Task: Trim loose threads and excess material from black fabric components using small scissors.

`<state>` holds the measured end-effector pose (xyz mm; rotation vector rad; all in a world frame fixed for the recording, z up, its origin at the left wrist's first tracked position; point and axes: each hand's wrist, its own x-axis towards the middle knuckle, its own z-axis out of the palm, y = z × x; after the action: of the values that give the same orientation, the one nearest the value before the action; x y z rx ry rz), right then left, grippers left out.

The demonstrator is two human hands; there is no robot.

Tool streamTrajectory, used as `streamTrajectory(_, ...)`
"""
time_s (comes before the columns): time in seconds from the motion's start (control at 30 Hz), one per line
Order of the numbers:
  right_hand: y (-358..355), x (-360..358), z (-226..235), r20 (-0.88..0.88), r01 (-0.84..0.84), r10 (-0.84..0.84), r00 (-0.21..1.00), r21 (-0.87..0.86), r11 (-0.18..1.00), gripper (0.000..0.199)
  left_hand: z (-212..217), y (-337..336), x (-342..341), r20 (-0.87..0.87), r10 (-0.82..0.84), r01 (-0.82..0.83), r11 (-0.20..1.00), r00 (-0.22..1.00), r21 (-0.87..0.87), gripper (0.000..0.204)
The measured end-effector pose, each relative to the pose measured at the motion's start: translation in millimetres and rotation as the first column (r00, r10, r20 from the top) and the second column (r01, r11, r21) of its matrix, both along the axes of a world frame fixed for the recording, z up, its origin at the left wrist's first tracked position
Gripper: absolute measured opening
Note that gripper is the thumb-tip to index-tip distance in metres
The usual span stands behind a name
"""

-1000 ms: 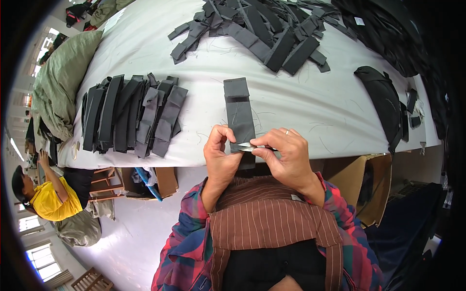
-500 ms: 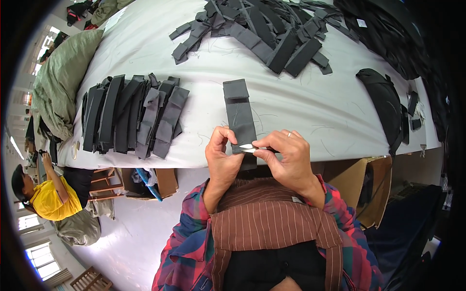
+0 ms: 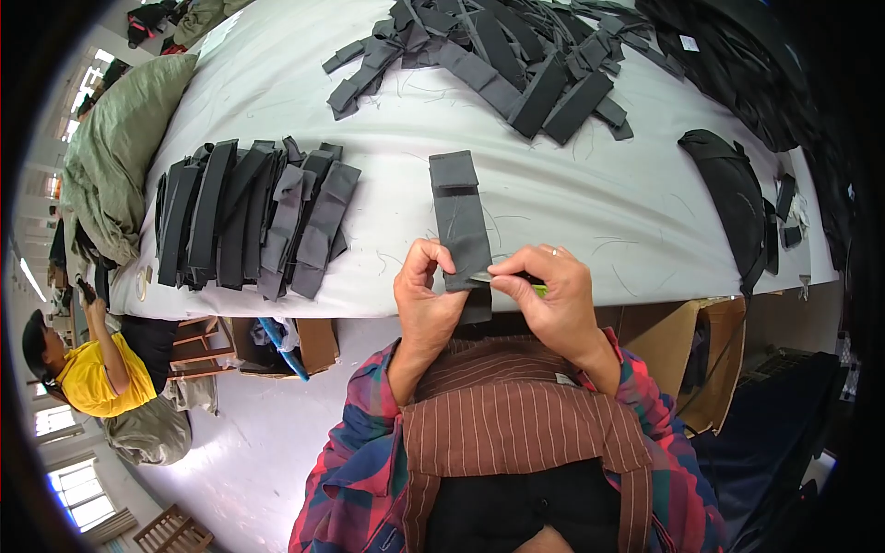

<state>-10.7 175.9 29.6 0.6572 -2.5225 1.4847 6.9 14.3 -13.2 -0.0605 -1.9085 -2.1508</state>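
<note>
Hardly shifted since a moment ago: both hands at the near edge of the white counter (image 3: 590,212), pinched on the dark grey fabric strip (image 3: 459,221). Left hand (image 3: 426,300) gripping the strip's left side, thumb and fingers closed on it. Right hand (image 3: 553,300) clasping a small snipping tool (image 3: 498,276) (green handle peeking out) against the strip's lower end. Upper part of strip flat on counter, beside a row of folded grey strips (image 3: 253,217); loose heap of strips (image 3: 498,55) farther back.
</note>
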Motion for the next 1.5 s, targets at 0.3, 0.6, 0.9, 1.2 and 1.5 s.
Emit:
streamTrajectory(0.3,1,-21,-8,0.481,-0.053,0.216,0.85,-0.33,0.942,0.017,1,3,1,0.046,-0.105,0.108,0.992,0.993,-0.058,0.032)
streamTrajectory(0.6,0,-4,-6,0.411,-0.134,0.295,0.863,-0.376,0.917,0.012,-22,-13,-5,0.222,-0.068,0.066,0.998,0.973,0.018,0.029)
streamTrajectory(0.9,0,-6,-10,0.152,-0.16,0.197,0.968,-0.226,0.961,0.018,16,-3,0,0.139,-0.33,0.145,0.704,0.934,0.696,0.023)
streamTrajectory(1.2,15,-24,3,-0.224,0.074,-0.046,0.973,0.118,0.99,0.021,18,-9,1,0.242,-0.242,0.139,0.916,0.94,0.377,0.029)
streamTrajectory(1.5,18,-28,2,-0.338,0.051,0.01,0.941,0.171,0.984,0.022,23,-13,3,0.268,-0.338,0.225,0.898,0.902,0.378,0.035)
